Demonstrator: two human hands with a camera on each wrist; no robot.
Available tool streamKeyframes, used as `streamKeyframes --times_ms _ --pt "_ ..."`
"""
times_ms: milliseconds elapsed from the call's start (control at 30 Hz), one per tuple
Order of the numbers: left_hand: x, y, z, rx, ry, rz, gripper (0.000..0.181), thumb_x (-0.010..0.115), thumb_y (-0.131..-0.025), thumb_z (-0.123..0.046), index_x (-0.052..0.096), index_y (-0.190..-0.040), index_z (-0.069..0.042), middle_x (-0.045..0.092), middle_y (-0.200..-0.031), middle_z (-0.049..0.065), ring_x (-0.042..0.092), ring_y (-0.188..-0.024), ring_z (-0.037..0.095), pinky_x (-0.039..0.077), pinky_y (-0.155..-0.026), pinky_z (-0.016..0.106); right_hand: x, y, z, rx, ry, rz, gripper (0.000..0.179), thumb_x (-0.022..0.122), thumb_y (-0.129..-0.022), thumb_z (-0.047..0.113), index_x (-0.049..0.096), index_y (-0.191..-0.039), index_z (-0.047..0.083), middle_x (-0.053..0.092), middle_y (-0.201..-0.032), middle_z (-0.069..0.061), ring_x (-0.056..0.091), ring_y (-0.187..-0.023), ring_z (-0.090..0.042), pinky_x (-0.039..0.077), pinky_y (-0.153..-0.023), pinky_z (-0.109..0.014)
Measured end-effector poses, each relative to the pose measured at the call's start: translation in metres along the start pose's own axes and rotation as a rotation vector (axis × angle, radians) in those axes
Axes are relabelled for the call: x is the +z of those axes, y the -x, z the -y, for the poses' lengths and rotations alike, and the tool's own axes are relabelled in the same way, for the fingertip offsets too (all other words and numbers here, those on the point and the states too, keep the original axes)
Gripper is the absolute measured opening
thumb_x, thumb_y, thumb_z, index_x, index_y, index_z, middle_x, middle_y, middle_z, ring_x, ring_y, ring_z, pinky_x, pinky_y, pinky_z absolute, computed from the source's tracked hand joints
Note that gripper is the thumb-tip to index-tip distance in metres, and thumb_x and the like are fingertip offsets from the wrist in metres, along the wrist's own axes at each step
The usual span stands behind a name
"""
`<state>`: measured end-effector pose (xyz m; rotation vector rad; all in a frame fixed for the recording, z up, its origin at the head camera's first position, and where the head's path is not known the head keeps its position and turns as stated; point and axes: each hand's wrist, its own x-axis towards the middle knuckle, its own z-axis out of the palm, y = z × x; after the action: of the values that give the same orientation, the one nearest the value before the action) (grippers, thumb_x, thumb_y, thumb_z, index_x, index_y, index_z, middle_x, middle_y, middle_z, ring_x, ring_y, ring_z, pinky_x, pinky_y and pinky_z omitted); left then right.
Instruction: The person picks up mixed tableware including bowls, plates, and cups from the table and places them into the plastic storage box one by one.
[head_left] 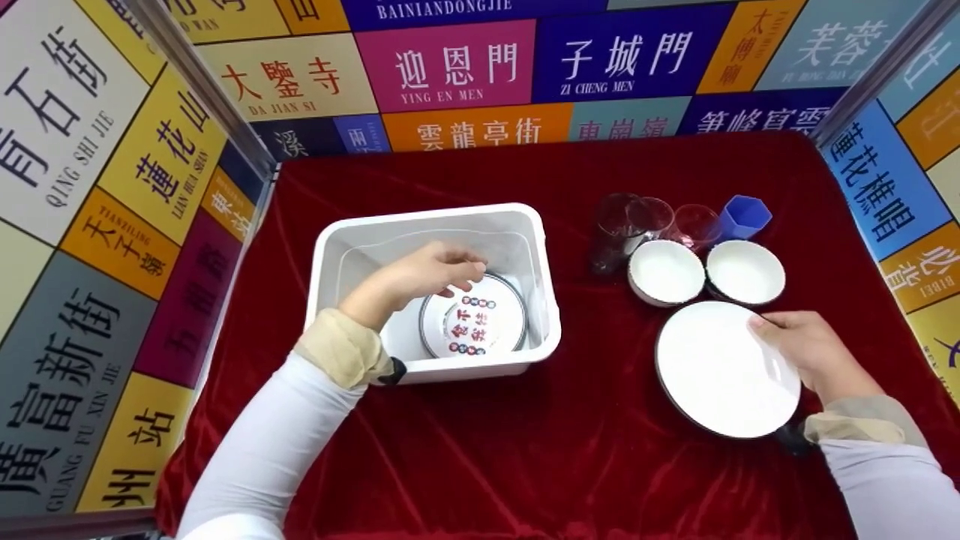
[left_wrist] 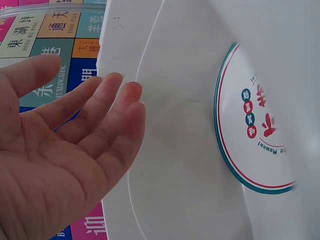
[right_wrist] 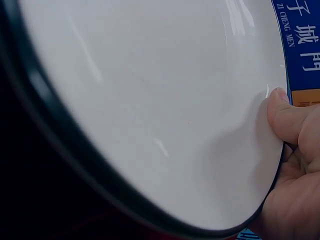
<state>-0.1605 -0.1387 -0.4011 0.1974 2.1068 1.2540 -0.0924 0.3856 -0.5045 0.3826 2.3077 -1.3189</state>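
My right hand (head_left: 814, 352) grips a white dark-rimmed plate (head_left: 724, 375) by its right edge, thumb on the upper face and the other fingers hidden beneath. In the right wrist view the plate (right_wrist: 150, 115) fills most of the picture. Over the white plastic tub (head_left: 551, 315) my left hand (head_left: 420, 277) hovers with relaxed, slightly bent fingers and holds nothing. A plate with red characters (head_left: 487, 319) lies inside the tub, below that hand. The left wrist view shows the open palm (left_wrist: 75, 150) beside the printed plate (left_wrist: 255, 145).
Two white bowls (head_left: 746, 271) stand just beyond the held plate. Behind them are several clear glasses (head_left: 649, 217) and a blue cup (head_left: 745, 216). A dark red cloth (head_left: 570, 465) covers the table. Panels with printed place names (head_left: 450, 67) surround it at the back and sides.
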Motion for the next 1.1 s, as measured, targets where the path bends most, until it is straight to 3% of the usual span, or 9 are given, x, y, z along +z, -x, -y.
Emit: streamKeyframes --times_ms 333,767,1100 --pt "0.011 -0.001 -0.003 0.015 -0.047 0.031 0.042 0.057 -0.103 -0.026 0.059 -0.139 -0.006 0.066 -0.129 0.013 0.064 -0.114 0.026 0.055 -0.093 0.033 0.017 0.004 0.018 -0.001 -0.008 0.043 0.064 0.049 -0.106 0.035 0.042 -0.144 -0.016 0.068 -0.082 0.012 0.069 -0.074 -0.008 0.061 -0.068 -0.032" --pt "0.026 -0.009 -0.01 0.035 0.022 0.054 0.047 0.057 -0.102 -0.022 0.053 -0.143 0.0 0.064 -0.134 0.014 0.064 -0.114 0.028 0.056 -0.091 0.03 0.029 0.004 0.043 -0.029 -0.014 0.05 0.06 0.048 -0.107 0.033 0.045 -0.141 -0.016 0.068 -0.078 0.011 0.069 -0.07 -0.008 0.061 -0.065 -0.032" --pt "0.04 -0.016 -0.014 0.071 0.075 0.072 0.046 0.057 -0.099 -0.019 0.055 -0.142 -0.003 0.065 -0.134 0.016 0.068 -0.11 0.025 0.054 -0.084 0.028 0.035 0.007 0.063 -0.048 0.005 0.041 0.061 0.047 -0.107 0.036 0.048 -0.138 -0.016 0.066 -0.081 0.012 0.066 -0.073 -0.006 0.06 -0.067 -0.03"
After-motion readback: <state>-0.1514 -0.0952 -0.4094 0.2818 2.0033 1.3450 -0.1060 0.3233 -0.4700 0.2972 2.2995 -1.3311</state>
